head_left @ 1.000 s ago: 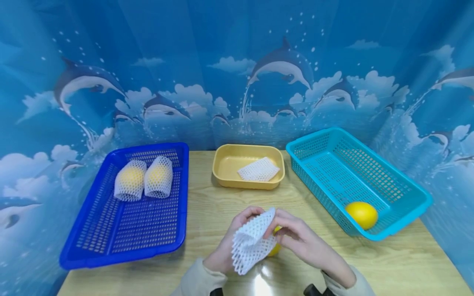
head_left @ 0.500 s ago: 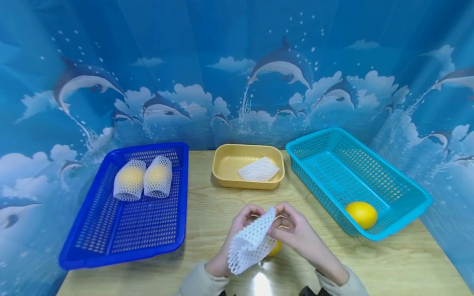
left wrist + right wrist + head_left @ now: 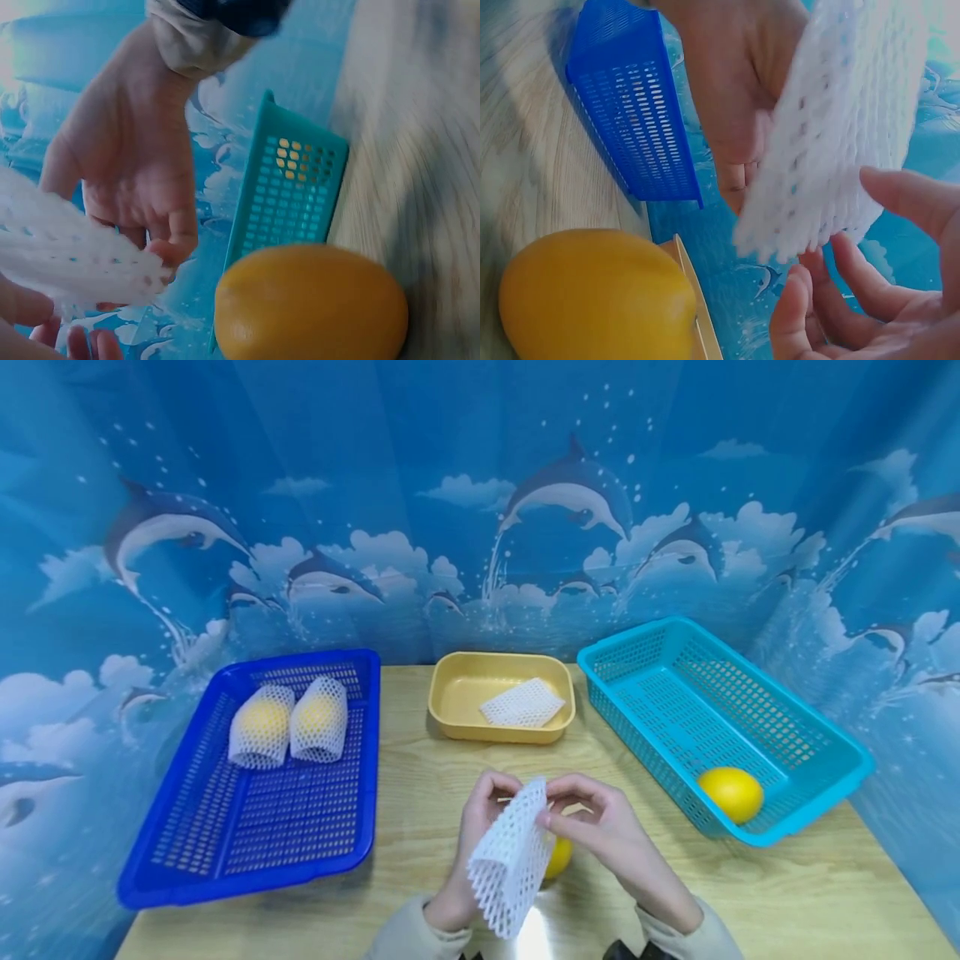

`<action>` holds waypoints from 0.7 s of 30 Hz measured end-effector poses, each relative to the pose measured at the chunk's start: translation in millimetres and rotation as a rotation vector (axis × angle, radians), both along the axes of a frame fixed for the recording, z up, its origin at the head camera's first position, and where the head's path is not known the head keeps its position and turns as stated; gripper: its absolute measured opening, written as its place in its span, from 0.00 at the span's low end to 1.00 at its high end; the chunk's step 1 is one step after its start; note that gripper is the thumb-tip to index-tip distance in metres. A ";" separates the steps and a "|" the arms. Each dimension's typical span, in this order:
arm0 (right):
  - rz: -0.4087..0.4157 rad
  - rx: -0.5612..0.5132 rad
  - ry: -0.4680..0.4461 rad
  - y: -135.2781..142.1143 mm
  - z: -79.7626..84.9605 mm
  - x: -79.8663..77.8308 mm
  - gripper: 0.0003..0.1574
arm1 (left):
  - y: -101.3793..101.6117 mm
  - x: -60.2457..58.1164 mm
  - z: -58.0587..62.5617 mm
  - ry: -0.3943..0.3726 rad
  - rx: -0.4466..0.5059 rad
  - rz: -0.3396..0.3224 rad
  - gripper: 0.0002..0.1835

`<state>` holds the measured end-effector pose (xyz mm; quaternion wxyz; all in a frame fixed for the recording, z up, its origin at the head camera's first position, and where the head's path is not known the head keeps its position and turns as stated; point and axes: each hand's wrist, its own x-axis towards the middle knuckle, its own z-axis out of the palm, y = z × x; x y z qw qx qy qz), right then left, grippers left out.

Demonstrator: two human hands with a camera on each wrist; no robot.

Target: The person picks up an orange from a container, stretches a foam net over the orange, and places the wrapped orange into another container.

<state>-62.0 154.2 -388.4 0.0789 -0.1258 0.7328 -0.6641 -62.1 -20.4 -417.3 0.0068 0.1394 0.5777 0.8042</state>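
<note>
A white foam fruit net (image 3: 512, 860) is held between both hands above the table, its open lower end toward me. My left hand (image 3: 471, 835) grips its left side, with part of the fingers hidden behind the mesh. At the net's upper right edge, my right hand (image 3: 611, 835) pinches the foam between thumb and fingers; the right wrist view shows the thumb against the net (image 3: 832, 135). Under the hands a smooth yellow oval fruit (image 3: 558, 858) rests on the table, partly covered by the net. Both wrist views show this fruit (image 3: 311, 307) apart from the net.
To the left stands a dark blue basket (image 3: 360, 835) with two net-wrapped yellow fruits (image 3: 291, 722). A yellow tray (image 3: 450, 714) at the back holds a flat white foam net (image 3: 523, 702). On the right, a turquoise basket (image 3: 810, 710) holds one yellow fruit (image 3: 731, 794).
The foam net has turned more upright and its lower end has swung right. My right fingers have shifted along its upper edge, and my left hand has risen slightly.
</note>
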 end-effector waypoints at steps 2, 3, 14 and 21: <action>-0.005 -0.006 -0.022 0.0 1.6 0.0 0.17 | 0.6 0.5 -0.8 0.050 0.005 0.037 0.10; 0.000 -0.011 -0.040 0.2 2.1 -0.1 0.17 | 0.4 1.1 0.2 0.069 0.006 0.048 0.10; 0.500 -0.489 -0.363 12.4 -3.2 -7.9 0.24 | -4.9 1.9 26.9 0.145 0.135 -0.024 0.15; 0.491 -0.549 -0.343 19.2 -9.2 -12.2 0.22 | -8.5 -3.6 8.3 -0.254 0.273 -0.174 0.05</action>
